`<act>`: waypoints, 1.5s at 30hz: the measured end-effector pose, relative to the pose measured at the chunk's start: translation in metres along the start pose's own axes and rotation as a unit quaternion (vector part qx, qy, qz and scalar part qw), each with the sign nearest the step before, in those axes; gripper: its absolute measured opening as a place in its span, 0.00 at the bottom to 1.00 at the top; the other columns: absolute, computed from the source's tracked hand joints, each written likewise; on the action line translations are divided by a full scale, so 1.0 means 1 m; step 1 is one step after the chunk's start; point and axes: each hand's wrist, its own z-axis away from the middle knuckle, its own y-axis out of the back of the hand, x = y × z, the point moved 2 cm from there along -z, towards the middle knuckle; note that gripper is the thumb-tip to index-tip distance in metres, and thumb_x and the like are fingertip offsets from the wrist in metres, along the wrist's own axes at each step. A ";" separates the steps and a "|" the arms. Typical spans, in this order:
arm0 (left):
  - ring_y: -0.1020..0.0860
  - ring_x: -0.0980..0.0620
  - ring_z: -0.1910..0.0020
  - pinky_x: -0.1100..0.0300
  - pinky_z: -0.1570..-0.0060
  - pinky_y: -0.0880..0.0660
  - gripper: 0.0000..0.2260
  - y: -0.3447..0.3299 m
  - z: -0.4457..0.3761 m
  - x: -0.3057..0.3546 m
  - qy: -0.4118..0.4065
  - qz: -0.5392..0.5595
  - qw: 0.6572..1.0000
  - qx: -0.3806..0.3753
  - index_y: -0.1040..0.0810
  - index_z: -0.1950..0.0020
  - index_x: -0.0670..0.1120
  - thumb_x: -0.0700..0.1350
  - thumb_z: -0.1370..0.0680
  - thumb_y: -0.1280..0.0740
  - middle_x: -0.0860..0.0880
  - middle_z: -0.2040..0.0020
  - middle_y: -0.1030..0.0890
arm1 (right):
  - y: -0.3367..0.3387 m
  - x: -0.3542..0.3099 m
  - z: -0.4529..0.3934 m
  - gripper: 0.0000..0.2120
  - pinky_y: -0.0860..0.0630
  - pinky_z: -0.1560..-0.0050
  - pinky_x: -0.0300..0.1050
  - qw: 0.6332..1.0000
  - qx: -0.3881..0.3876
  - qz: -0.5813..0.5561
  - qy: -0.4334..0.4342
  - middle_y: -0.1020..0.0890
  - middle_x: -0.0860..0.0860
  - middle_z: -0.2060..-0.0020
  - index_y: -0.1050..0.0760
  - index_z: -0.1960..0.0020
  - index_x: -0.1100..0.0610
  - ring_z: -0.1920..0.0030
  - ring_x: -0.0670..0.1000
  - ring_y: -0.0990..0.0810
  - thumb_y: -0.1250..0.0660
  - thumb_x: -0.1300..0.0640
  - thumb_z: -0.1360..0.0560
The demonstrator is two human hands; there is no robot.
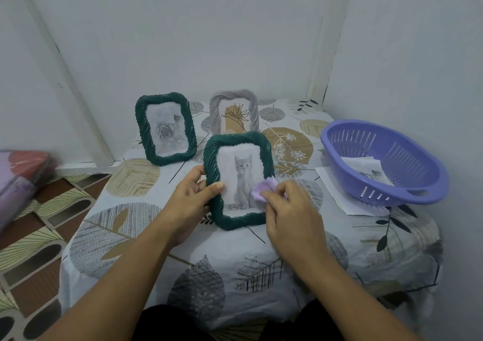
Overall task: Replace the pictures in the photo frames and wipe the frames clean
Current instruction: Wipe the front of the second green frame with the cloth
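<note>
Head view: left hand (194, 191) grips the cat-photo frame (239, 181) by its left edge, thumb on front, fingers curled behind; frame propped near-upright, bottom edge looks to rest on the surface (136, 236), mid-front. Right hand (287, 210) pinches a lilac cloth (264, 189) vs the glass, lower right. Risks, as judged: one-sided grip, so hard wipe pressure could twist or tip the frame backward; the grey frame (235, 113) stands just behind, the rose-photo frame (164, 129) back-left, both upright, so a shove could domino them. Ribbed rim prob. snags cloth. Room: front of surface open toward the person; right side taken by purple basket (384, 163) w/ loose prints in and under it; walls close at back and right; surface drops off on the left.
</note>
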 end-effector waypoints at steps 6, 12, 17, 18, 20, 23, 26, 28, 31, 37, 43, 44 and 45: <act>0.15 0.45 0.48 0.47 0.47 0.18 0.14 -0.001 0.001 0.001 0.004 -0.001 1.000 0.002 0.28 0.31 0.46 0.37 0.17 0.36 0.42 0.44 0.14 | -0.002 -0.004 -0.036 0.09 0.29 0.67 0.43 1.000 0.006 -0.002 -0.010 0.28 0.49 0.53 0.16 0.42 0.53 0.54 0.51 0.29 0.32 0.58 0.20; 0.15 0.46 0.48 0.50 0.50 0.17 0.14 0.000 0.002 0.001 0.003 -0.005 1.000 0.000 0.28 0.32 0.46 0.37 0.17 0.36 0.43 0.45 0.14 | 0.002 0.000 0.005 0.07 0.28 0.71 0.47 1.000 -0.026 0.012 0.012 0.28 0.48 0.55 0.16 0.48 0.52 0.58 0.53 0.27 0.29 0.61 0.24; 0.15 0.46 0.51 0.48 0.49 0.18 0.13 -0.002 0.001 0.002 0.002 -0.010 1.000 0.002 0.28 0.32 0.45 0.38 0.17 0.36 0.44 0.48 0.14 | 0.002 -0.001 -0.022 0.06 0.24 0.70 0.49 1.000 0.006 0.010 0.015 0.28 0.49 0.54 0.17 0.47 0.53 0.57 0.53 0.27 0.30 0.59 0.22; 0.15 0.46 0.50 0.47 0.48 0.18 0.13 -0.002 0.002 0.003 0.002 -0.013 1.000 0.003 0.28 0.32 0.45 0.38 0.17 0.36 0.43 0.47 0.14 | 0.002 -0.002 -0.032 0.06 0.24 0.70 0.49 1.000 0.013 0.009 0.011 0.27 0.50 0.54 0.17 0.46 0.54 0.57 0.53 0.27 0.30 0.59 0.22; 0.16 0.44 0.48 0.44 0.44 0.19 0.13 -0.001 0.001 0.002 0.005 -0.013 1.000 0.007 0.28 0.32 0.46 0.38 0.17 0.35 0.42 0.45 0.14 | 0.001 -0.003 -0.044 0.06 0.25 0.70 0.48 1.000 0.020 0.009 0.001 0.27 0.50 0.54 0.17 0.46 0.55 0.56 0.53 0.27 0.30 0.60 0.22; 0.16 0.44 0.47 0.42 0.43 0.19 0.14 -0.001 0.001 0.002 0.007 -0.008 1.000 0.009 0.28 0.32 0.46 0.38 0.17 0.35 0.41 0.44 0.14 | -0.002 -0.004 -0.036 0.07 0.23 0.67 0.48 1.000 0.009 0.008 0.006 0.28 0.49 0.53 0.17 0.44 0.54 0.55 0.52 0.28 0.30 0.59 0.21; 0.16 0.44 0.47 0.43 0.43 0.19 0.14 -0.001 0.000 0.002 0.007 -0.010 1.000 0.007 0.29 0.31 0.46 0.38 0.17 0.36 0.41 0.43 0.15 | -0.001 -0.002 -0.010 0.06 0.24 0.68 0.46 1.000 -0.010 0.003 0.021 0.28 0.48 0.54 0.17 0.46 0.53 0.57 0.51 0.28 0.30 0.59 0.22; 0.16 0.44 0.47 0.45 0.44 0.19 0.14 -0.001 0.000 0.001 0.006 -0.007 1.000 0.007 0.28 0.32 0.46 0.37 0.17 0.36 0.41 0.44 0.14 | 0.000 0.000 -0.003 0.06 0.29 0.70 0.44 1.000 -0.007 -0.005 0.024 0.28 0.48 0.54 0.17 0.48 0.53 0.57 0.52 0.28 0.30 0.60 0.22; 0.15 0.44 0.49 0.46 0.46 0.19 0.13 -0.001 0.001 0.000 0.005 -0.002 1.000 0.011 0.28 0.33 0.47 0.37 0.17 0.36 0.41 0.45 0.14 | -0.003 0.002 -0.019 0.07 0.30 0.70 0.44 0.999 0.008 -0.001 0.035 0.27 0.49 0.54 0.17 0.46 0.54 0.58 0.53 0.28 0.30 0.60 0.22; 0.16 0.45 0.50 0.45 0.47 0.19 0.13 -0.001 0.000 0.000 0.005 -0.007 1.000 0.013 0.28 0.33 0.46 0.37 0.17 0.36 0.42 0.47 0.14 | -0.007 -0.001 -0.054 0.08 0.29 0.69 0.45 0.999 0.026 -0.003 0.023 0.27 0.50 0.54 0.17 0.44 0.55 0.56 0.53 0.27 0.31 0.60 0.21; 0.16 0.44 0.50 0.45 0.47 0.18 0.13 0.000 0.000 0.000 0.003 -0.011 1.000 0.009 0.28 0.32 0.46 0.37 0.17 0.36 0.41 0.46 0.14 | -0.005 0.002 -0.020 0.09 0.26 0.67 0.44 0.999 0.007 -0.012 0.037 0.27 0.49 0.53 0.16 0.44 0.54 0.55 0.52 0.28 0.29 0.61 0.23; 0.16 0.44 0.50 0.45 0.46 0.19 0.13 -0.001 0.000 0.000 0.004 -0.012 1.000 0.009 0.28 0.32 0.46 0.37 0.17 0.36 0.41 0.47 0.14 | -0.004 0.003 -0.019 0.09 0.26 0.67 0.44 0.999 0.005 -0.021 0.036 0.27 0.49 0.53 0.16 0.44 0.54 0.55 0.52 0.28 0.30 0.60 0.23; 0.16 0.44 0.50 0.45 0.47 0.19 0.13 -0.001 0.000 0.001 0.005 -0.012 1.000 0.010 0.28 0.32 0.47 0.37 0.17 0.36 0.42 0.47 0.14 | -0.003 0.003 -0.020 0.09 0.26 0.66 0.43 0.999 0.006 -0.036 0.028 0.27 0.49 0.53 0.16 0.43 0.53 0.55 0.51 0.27 0.31 0.60 0.22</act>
